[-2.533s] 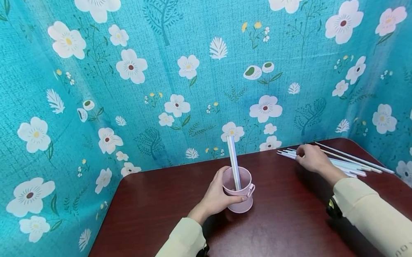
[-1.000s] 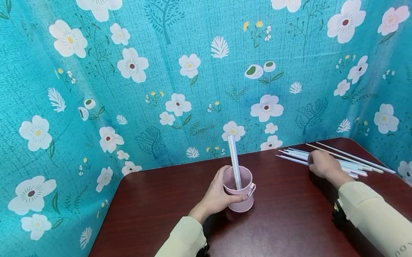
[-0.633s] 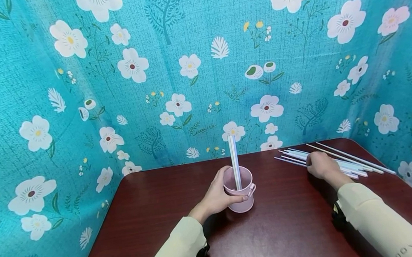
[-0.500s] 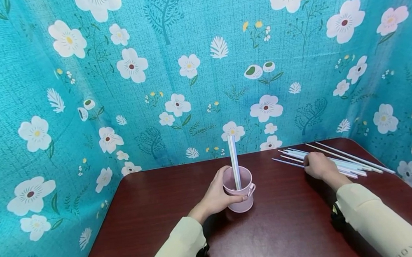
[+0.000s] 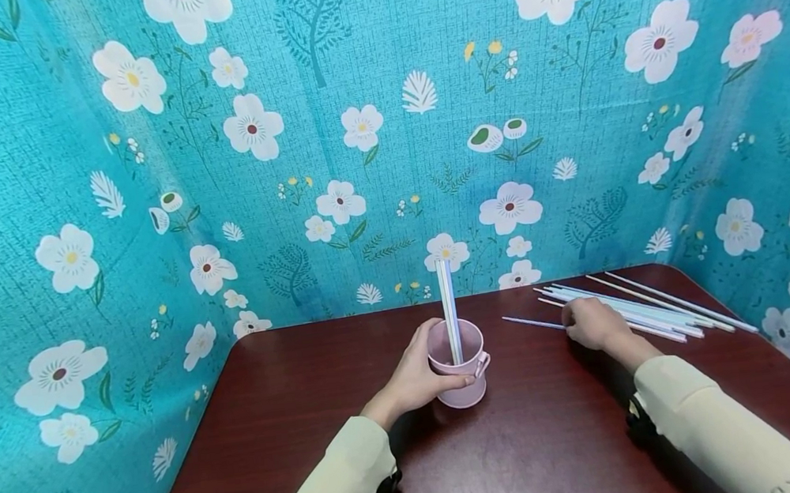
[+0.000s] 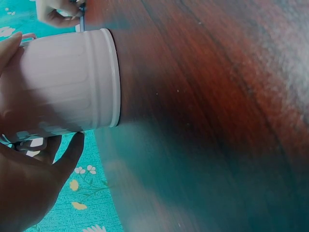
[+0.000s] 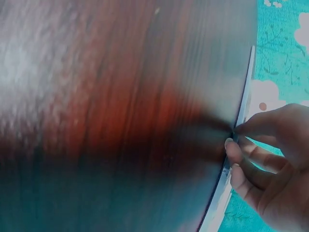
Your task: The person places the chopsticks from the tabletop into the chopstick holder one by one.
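Observation:
My left hand (image 5: 414,370) grips the side of a small pink metal bucket (image 5: 462,393), its thumb across the front. The bucket stands upright on the table, with a few thin pale sticks (image 5: 447,297) leaning upright inside it. To the right, my right hand (image 5: 594,322) pinches a thin blue stick (image 5: 532,322) between thumb and fingertips, low over the table. One end of that stick points left toward the bucket; the rest is hidden by the hand. In the right wrist view the fingertips (image 7: 231,142) meet on the stick. Whether the sticks are hollow, I cannot tell.
Behind and beside the right hand lies a loose pile of pale sticks (image 5: 647,313) in white, blue and cream. The dark red-brown table (image 5: 529,448) ends at the back and sides against a teal floral cloth (image 5: 387,168).
My right hand has drawn the blue stick left out of the pile, so its end now reaches nearer the bucket. My left hand and the bucket have stayed put.

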Tool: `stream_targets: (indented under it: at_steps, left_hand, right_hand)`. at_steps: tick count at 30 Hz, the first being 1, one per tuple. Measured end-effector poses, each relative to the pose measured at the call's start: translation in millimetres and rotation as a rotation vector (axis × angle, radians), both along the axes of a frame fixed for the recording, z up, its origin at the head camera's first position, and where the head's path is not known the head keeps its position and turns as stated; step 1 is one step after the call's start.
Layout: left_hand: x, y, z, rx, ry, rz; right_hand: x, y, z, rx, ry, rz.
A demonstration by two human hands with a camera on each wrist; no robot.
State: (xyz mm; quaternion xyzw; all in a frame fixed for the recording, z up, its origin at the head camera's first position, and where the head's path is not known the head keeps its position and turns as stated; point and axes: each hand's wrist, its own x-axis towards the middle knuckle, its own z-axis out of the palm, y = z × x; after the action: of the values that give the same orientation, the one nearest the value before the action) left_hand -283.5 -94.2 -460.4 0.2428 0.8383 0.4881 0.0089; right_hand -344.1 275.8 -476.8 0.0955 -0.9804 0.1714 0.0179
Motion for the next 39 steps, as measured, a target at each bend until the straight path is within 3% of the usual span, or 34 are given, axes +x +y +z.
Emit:
stream_targets:
  at_steps: [11,39]
  left_hand:
    - [-0.4,0.2,0.2,0.007,0.006,-0.008]
    - [-0.5,-0.5,0.9,-0.018,0.013,0.000]
  right_hand:
    - [5.3,-20,-1.2,-0.001,0.077,0.148]
    - [14.6,-48,1.6,-0.068,0.017,0.225]
